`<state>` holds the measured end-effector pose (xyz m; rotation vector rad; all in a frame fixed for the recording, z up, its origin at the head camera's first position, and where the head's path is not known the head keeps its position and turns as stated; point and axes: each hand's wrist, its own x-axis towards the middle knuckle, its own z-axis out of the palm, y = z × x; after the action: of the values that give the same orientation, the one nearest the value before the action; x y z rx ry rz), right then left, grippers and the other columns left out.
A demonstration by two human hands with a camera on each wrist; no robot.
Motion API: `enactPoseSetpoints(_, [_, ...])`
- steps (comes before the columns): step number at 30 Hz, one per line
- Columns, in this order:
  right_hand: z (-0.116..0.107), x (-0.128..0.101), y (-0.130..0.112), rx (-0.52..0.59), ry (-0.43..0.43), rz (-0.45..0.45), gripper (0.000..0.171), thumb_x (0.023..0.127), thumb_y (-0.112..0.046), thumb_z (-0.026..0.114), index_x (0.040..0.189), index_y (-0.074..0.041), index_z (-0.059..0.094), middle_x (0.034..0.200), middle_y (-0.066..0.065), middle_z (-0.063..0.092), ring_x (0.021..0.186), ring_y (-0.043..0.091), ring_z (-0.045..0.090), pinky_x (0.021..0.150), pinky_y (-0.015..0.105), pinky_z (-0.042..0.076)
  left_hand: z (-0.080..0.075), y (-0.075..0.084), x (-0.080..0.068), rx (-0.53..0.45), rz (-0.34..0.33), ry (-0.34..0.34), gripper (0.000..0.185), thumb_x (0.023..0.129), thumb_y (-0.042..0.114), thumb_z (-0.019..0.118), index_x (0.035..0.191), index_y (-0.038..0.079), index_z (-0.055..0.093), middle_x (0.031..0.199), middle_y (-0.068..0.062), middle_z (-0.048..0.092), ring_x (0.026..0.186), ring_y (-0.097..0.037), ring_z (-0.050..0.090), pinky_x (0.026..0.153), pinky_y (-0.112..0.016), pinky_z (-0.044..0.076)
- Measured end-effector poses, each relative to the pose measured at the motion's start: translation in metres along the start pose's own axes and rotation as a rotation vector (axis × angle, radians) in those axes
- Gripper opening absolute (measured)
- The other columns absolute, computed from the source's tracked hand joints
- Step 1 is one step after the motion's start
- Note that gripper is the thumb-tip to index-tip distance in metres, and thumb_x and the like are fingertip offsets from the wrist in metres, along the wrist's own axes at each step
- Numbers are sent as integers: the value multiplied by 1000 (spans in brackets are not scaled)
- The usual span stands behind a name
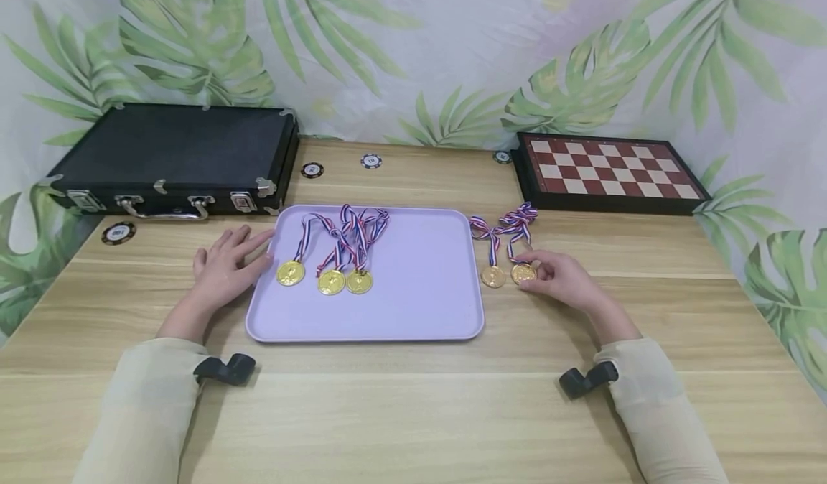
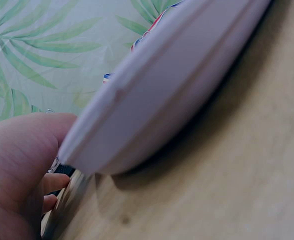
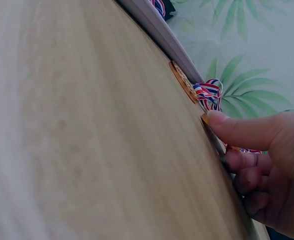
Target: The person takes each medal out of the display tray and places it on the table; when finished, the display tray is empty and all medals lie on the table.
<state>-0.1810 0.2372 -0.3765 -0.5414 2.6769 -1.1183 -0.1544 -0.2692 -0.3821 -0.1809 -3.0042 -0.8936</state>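
A lilac tray [image 1: 426, 276] lies on the table with three gold medals on it: one gold medal [image 1: 291, 273] at the left, another gold medal [image 1: 332, 281] and a third gold medal [image 1: 359, 281] close together, their striped ribbons bunched behind. My left hand [image 1: 226, 265] touches the tray's left edge, fingers fairly straight. Right of the tray lie two copper-coloured medals with striped ribbons. The nearer one to the tray, a bronze medal [image 1: 493, 276], is untouched. My right hand [image 1: 562, 279] pinches the other bronze medal [image 1: 523, 273] at its right side between thumb [image 3: 237, 129] and fingers.
A black case [image 1: 174, 146] with metal latches stands at the back left. At the back right is a chessboard box [image 1: 607, 171]. Several poker chips lie about, including a black chip [image 1: 119, 233] by the case and a blue-edged chip [image 1: 371, 161].
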Motion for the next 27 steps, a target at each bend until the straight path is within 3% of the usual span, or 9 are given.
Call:
enactPoseSetpoints(10, [-12,3,-11,2,-25,27,52,74,-18,68,120,-5,49,58,3,47,49,12,40,42,24,32,0,0,1,-12,3,0,50,88,35,42,131,11,37,136,-26,16,124,-42,1,87,-61,-10])
enactPoseSetpoints(16, [-18,14,-54,124,55,-134,50,76,-10,66,122,-3,47,71,9,53,56,15,44,48,23,37,1,-1,1,-7,-5,-5,50,88,36,42,132,12,36,137,-26,16,124,-42,0,87,-61,-11])
enactPoseSetpoints(22, [14,37,-103,249,3,-311,47,75,-3,65,119,1,48,74,7,57,60,15,50,53,23,41,1,-2,1,-5,-2,0,50,88,36,41,131,12,37,137,-26,16,124,-42,1,87,-62,-10])
enactPoseSetpoints(27, [58,55,-134,222,-89,-371,46,75,-10,67,117,-3,51,76,1,58,64,13,50,58,25,43,1,0,0,-7,-9,-2,50,88,37,41,131,12,36,137,-26,16,124,-43,1,87,-62,-10])
